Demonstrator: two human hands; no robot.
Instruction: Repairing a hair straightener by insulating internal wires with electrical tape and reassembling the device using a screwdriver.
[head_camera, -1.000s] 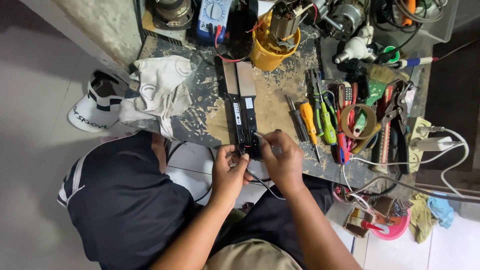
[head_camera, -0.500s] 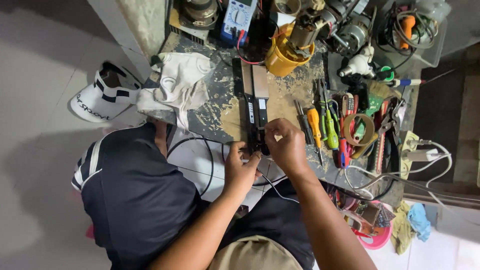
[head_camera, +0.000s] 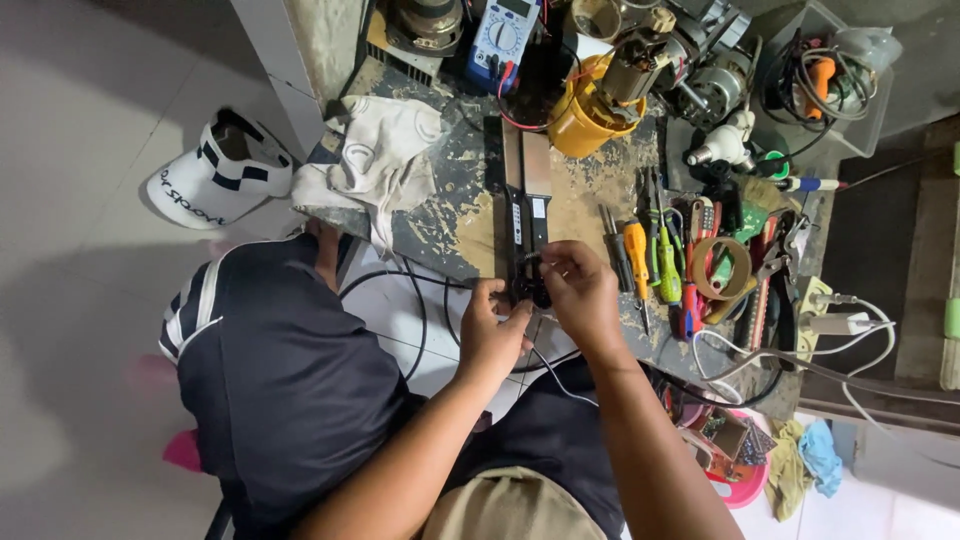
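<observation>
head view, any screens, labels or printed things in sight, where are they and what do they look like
Multimeter: back of the bench, top centre; blue upright case, pale screen, round dial.
Visor cap: on the floor left of the bench; white with dark panels and dark lettering.
Black device: bench centre, at the left hand and right hand; long and narrow, with a small pale strip, possibly a label.

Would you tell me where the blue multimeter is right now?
In the head view, the blue multimeter sits at the workbench's far edge, left of the yellow cup.
</observation>
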